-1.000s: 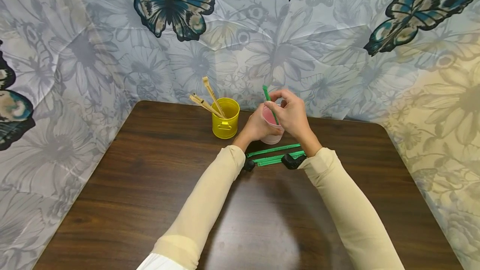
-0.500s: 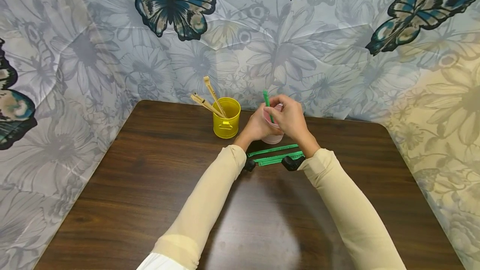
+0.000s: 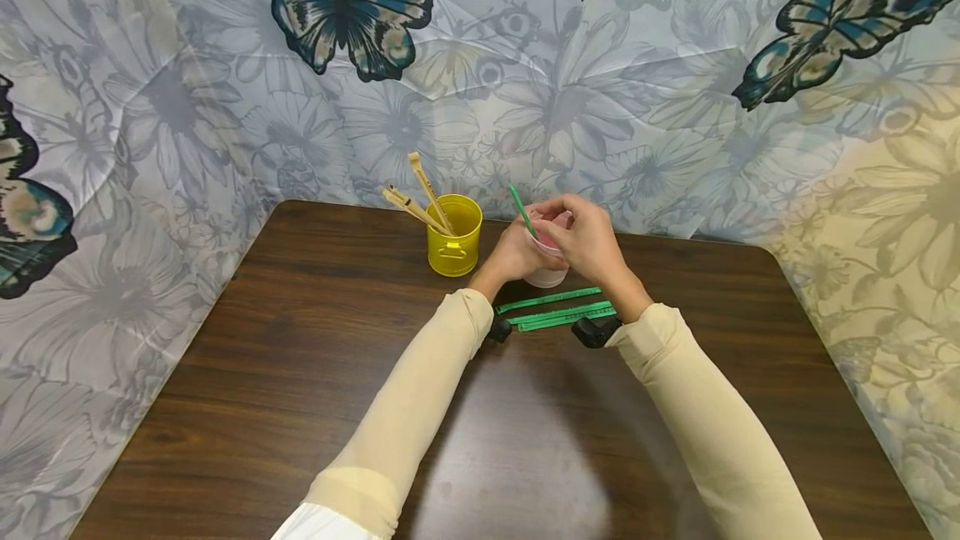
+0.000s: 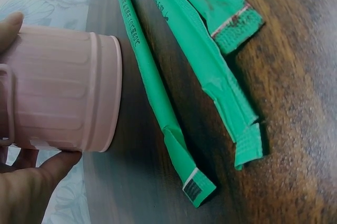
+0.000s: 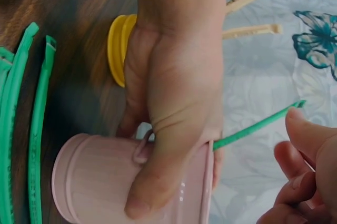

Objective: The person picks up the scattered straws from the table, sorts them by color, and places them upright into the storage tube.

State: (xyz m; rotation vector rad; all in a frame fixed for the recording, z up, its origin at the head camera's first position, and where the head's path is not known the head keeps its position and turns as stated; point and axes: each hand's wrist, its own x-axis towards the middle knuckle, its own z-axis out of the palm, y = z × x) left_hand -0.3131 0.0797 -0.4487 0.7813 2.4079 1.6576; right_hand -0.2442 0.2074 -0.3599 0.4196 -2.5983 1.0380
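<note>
Head view: on a dark wooden table [image 3: 300, 340], a person's left hand [image 3: 517, 252] grips a pink bucket [image 3: 546, 277] near the far edge, while the right hand [image 3: 588, 236] is bent over its mouth, fingers drawn close together; one slim green packet [image 3: 521, 207] stands in that mouth, its upper end leaning left and far. Further green packets [image 3: 558, 319] lie on the near side of the bucket, and to the left stands a yellow bucket [image 3: 453, 261] holding tan sticks [image 3: 427, 182]. Left wrist view: the pink wall is held between thumb and fingers, with the crimped ends of three packets on the wood nearby; whether the base touches the table cannot be told. Right wrist view: the left thumb lies across the near wall, and the right thumb tip is at the packet's upper end; whether it pinches or merely adjoins it cannot be told. For sound execution, the left grip should be firm enough to prevent tipping yet light on the wall, and the packet is best eased down along its own slant, fingers parting only once the rim supports it, lest the wrapper crease or flick out.
</note>
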